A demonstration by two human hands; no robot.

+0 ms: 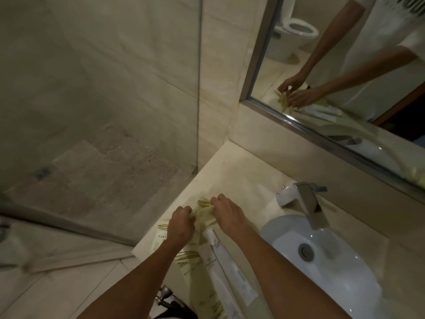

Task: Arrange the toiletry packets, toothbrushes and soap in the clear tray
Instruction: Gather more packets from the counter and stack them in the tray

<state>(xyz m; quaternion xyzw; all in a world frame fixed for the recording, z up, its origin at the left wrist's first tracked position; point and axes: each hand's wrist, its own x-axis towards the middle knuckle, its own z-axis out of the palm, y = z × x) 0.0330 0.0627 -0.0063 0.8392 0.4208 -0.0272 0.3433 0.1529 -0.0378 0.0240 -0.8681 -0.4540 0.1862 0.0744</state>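
Note:
Pale green toiletry packets with dark leaf stripes lie in a loose pile on the cream counter left of the sink. My left hand and my right hand both pinch packets at the top of that pile, fingers curled. More packets lie under my left forearm. Two long white toothbrush wrappers lie side by side toward the counter's front edge. I cannot make out the clear tray or the soap.
A white basin with a chrome tap sits right of the pile. A mirror hangs above the counter. A glass shower screen meets the counter's left end. The counter's front edge drops to the tiled floor.

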